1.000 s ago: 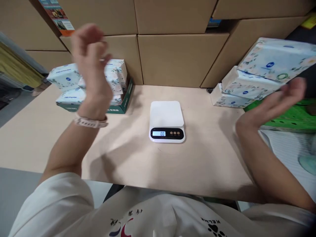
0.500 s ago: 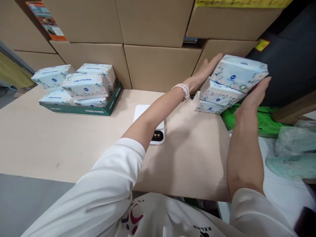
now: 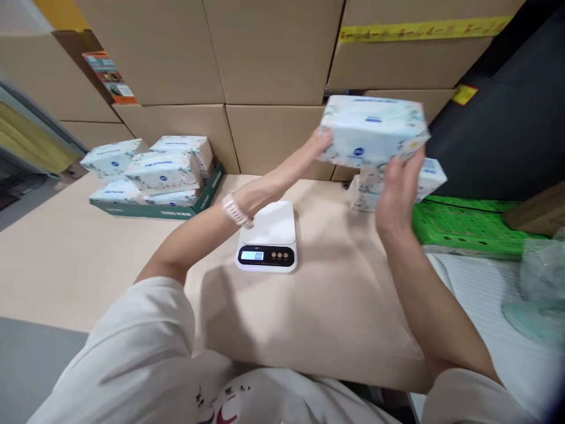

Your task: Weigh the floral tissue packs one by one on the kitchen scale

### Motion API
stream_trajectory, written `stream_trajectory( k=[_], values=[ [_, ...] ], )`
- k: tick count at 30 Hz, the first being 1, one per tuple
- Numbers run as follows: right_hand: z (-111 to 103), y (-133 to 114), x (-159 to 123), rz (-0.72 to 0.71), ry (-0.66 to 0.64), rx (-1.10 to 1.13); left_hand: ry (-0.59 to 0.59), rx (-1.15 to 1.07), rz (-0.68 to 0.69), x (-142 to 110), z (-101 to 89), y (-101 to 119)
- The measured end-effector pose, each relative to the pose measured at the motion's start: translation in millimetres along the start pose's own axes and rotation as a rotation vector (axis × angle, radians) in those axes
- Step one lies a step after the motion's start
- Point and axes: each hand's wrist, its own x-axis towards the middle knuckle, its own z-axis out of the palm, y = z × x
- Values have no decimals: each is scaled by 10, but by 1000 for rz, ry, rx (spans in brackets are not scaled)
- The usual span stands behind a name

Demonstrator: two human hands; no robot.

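A white floral tissue pack [image 3: 373,129] is held in the air between both hands, above the table's right side. My left hand [image 3: 318,143] presses its left end. My right hand [image 3: 398,191] grips its near right edge from below, fingers curled up on it. Under the lifted pack, two more tissue packs [image 3: 430,179] lie stacked at the table's right edge. A white kitchen scale [image 3: 268,237] sits on the beige table [image 3: 88,259], its display lit, nothing on its platform.
Several tissue packs [image 3: 163,171] fill a green tray [image 3: 205,191] at the back left. Cardboard boxes [image 3: 265,59] form a wall behind the table. A green crate [image 3: 468,221] stands to the right, with a clear bag [image 3: 542,277] beyond it.
Both hands reached to the right-hand stack, closed on the top tissue pack and lifted it up and leftward. The view shifted slightly.
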Motion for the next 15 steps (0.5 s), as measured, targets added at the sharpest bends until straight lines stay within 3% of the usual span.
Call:
stream_trajectory(
  k=[3, 7, 10, 15],
  values=[
    [441, -236, -585, 85, -184, 106, 144, -97, 14, -783, -335, -103],
    [768, -225, -1211, 199, -406, 187, 148, 42, -106, -1554, -550, -361],
    [821, -129, -1445, 245, -471, 195, 125, 75, -202, -1833, -548, -521],
    [779, -47, -1525, 258, -470, 127, 129, 25, -227, -1996, -479, -690]
  ],
)
